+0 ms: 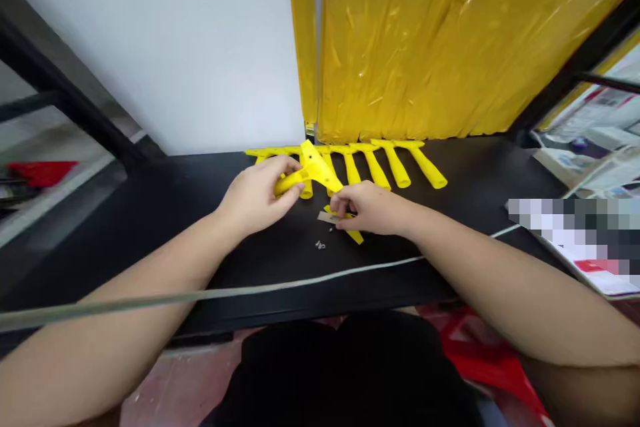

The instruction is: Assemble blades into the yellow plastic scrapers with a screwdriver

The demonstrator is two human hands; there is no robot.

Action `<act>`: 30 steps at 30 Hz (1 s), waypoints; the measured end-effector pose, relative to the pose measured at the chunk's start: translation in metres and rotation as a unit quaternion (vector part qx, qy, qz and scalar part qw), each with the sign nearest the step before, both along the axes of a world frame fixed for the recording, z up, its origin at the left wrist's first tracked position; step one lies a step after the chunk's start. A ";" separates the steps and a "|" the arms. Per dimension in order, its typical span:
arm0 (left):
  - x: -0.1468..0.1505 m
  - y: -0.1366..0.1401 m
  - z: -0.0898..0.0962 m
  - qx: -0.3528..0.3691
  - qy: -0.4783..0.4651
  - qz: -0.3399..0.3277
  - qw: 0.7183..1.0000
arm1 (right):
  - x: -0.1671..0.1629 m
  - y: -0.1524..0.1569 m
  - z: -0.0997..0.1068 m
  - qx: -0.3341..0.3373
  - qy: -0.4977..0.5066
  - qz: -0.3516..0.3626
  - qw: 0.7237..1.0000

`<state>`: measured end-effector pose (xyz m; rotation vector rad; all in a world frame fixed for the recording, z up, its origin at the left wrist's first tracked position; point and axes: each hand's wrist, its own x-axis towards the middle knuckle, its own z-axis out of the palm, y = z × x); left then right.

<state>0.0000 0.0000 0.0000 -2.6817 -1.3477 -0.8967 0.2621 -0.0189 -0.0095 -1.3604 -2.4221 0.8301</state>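
My left hand (260, 193) is closed around the grip of a yellow T-shaped scraper handle (320, 170), held tilted with its wide, holed head toward the right. Close by, my right hand (367, 208) pinches a thin grey metal blade (327, 217) between thumb and fingers, below the head of that handle. Beneath those fingers lies a flat yellow strip (356, 237), partly covered by the hand and blade. Several small metal screws or nuts (321, 245) lie on the black tabletop (280, 260) just left of it.
Several more yellow T-shaped handles (397, 165) lie in a row along the back of the table. A white panel (175, 47) and a yellow-wrapped panel (425, 47) stand behind. A pale cord (300, 285) stretches across the front. Papers and boxes (600, 160) are at the right.
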 end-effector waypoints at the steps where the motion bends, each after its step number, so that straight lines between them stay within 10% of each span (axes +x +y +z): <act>1: 0.000 -0.001 0.000 -0.004 0.000 0.003 1.000 | -0.001 -0.001 0.001 0.006 -0.003 0.001 1.000; 15: -0.003 -0.001 0.006 0.022 -0.058 -0.005 0.998 | 0.002 -0.002 -0.001 0.127 0.082 -0.016 0.988; 22: -0.004 0.002 0.001 -0.188 -0.221 -0.030 0.957 | 0.014 0.010 0.006 0.033 0.325 -0.127 0.937; 30: 0.002 -0.001 0.006 -0.301 -0.286 -0.049 0.908 | 0.013 0.010 0.011 -0.026 0.361 -0.155 0.919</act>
